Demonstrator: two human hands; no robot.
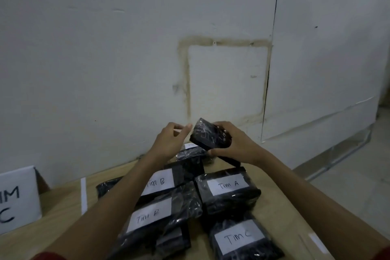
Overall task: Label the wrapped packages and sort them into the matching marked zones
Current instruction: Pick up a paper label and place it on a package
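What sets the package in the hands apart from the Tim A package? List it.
The held package is raised, tilted, gripped by the right hand; the Tim A package lies flat, untouched. The held one shows no label; the other has one. Both are black-wrapped.

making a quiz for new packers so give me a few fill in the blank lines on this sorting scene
1. The right hand grips a raised package wrapped in ____ plastic.
2. The package lying directly behind the Tim C package is labelled Tim ____.
3. The white sign at the left edge of the table shows the letter ____ on its lower line.
Missing words: black; A; C.
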